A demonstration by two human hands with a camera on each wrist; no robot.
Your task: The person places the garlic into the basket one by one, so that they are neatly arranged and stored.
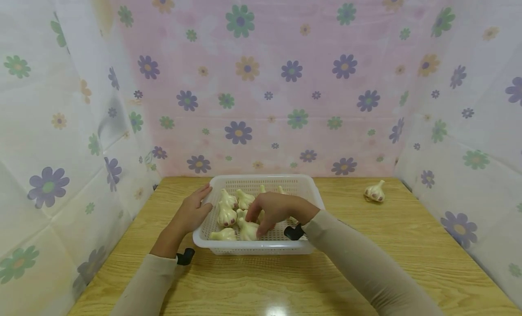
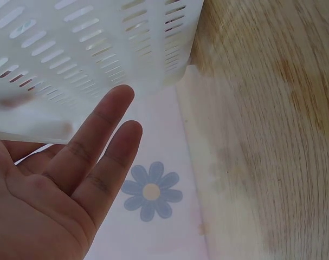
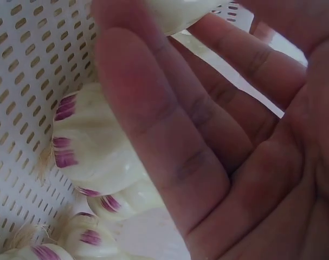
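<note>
A white perforated plastic basket (image 1: 261,245) stands on the table with several garlic bulbs inside. My left hand (image 1: 195,209) holds its left rim; in the left wrist view, two straight fingers (image 2: 102,130) lie outside the slotted wall, and faint finger shapes show through it. My right hand (image 1: 279,209) reaches down into the basket with bent fingers. Its thumb and a finger pinch a garlic bulb (image 1: 246,230) near the front wall. That contact is partly hidden in the right wrist view, where purple-marked bulbs (image 3: 94,141) lie beside the fingers.
One garlic bulb (image 1: 374,192) lies apart on the wooden table (image 1: 261,284), at the back right. Flowered cloth (image 1: 269,103) walls in the table at the back and both sides. Black wrist pieces (image 1: 185,257) stick out at both sleeves.
</note>
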